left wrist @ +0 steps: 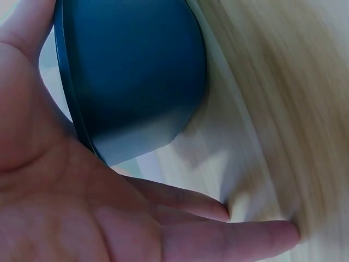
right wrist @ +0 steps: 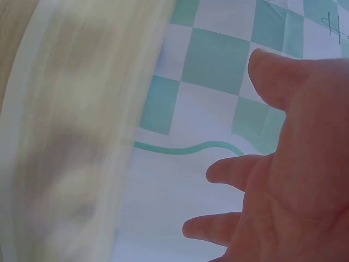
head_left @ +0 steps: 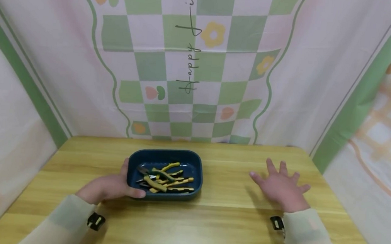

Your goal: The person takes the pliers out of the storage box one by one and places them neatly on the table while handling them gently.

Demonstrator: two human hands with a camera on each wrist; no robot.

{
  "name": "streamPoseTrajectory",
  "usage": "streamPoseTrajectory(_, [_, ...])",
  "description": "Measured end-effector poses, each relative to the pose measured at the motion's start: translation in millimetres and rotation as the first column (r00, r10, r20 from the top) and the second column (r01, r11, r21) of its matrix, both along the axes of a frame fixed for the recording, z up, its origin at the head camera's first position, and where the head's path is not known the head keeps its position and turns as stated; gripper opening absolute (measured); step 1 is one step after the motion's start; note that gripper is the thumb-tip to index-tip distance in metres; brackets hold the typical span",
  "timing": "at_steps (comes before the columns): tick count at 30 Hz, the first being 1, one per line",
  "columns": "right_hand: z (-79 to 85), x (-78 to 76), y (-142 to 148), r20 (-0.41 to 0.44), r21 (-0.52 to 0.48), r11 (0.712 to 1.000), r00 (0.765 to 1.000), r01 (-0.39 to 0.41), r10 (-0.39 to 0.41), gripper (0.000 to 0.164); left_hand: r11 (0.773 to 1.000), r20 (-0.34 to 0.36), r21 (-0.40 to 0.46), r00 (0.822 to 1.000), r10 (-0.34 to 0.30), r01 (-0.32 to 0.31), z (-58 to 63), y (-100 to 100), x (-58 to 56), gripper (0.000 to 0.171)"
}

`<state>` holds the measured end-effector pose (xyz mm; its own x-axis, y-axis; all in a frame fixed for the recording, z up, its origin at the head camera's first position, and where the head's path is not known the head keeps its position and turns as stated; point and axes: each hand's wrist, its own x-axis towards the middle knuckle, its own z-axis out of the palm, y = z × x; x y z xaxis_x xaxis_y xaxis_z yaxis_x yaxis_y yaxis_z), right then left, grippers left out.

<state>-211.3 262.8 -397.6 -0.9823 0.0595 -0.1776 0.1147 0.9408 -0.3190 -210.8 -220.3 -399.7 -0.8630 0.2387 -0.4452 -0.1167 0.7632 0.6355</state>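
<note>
Pliers with yellow and dark handles [head_left: 155, 183] lie heaped in a dark blue tray [head_left: 171, 198], and it's the left hand [head_left: 113, 186] that touches that tray. Its thumb lies along the near wall by the near-left corner, with the fingers at the left side; from the wrist you can see the palm open and two fingers out straight, apart from the thumb, the tray's rim sitting in the crook between. The right hand [head_left: 282, 188] holds nothing, fingers and thumb spread wide over the right part of the wooden table [head_left: 222, 217], well apart from the tray.

Inside the tray the handles overlap, crowded toward the near wall; how many tools there are, I can't tell. The tray itself sits left of the middle of the table, closer to the far edge than to the near one.

Pale sleeves [head_left: 311, 235] cover both arms, and a small black device [head_left: 96, 221] sits at the left wrist, its twin [head_left: 277, 223] at the right. Behind the far edge hangs a checked green-and-white cloth [head_left: 209, 67] with flowers and the words "Happy Life" running up it.
</note>
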Motion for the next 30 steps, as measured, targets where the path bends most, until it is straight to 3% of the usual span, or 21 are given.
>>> streamPoseTrajectory(7, [8.4, 0.3, -2.1, -0.007, -0.016, 1.000, 1.000, -0.012, 0.012, 0.112, 0.999, 0.004, 0.029, 1.000, 0.024, -0.024, -5.1, 6.9, 1.9, 0.145])
streamPoseTrajectory(13, [21.0, -0.9, -5.7, -0.019, -0.025, 0.999, 0.999, -0.028, 0.028, 0.110, 0.998, -0.004, 0.058, 1.000, -0.005, 0.005, 0.5, 16.3, 7.7, 0.143])
streamPoseTrajectory(30, [38.2, -7.3, -26.6, -0.018, -0.015, 0.988, 0.988, -0.151, 0.151, 0.109, 1.000, -0.009, -0.018, 1.000, 0.010, -0.010, 0.0, 20.7, 7.2, 0.146])
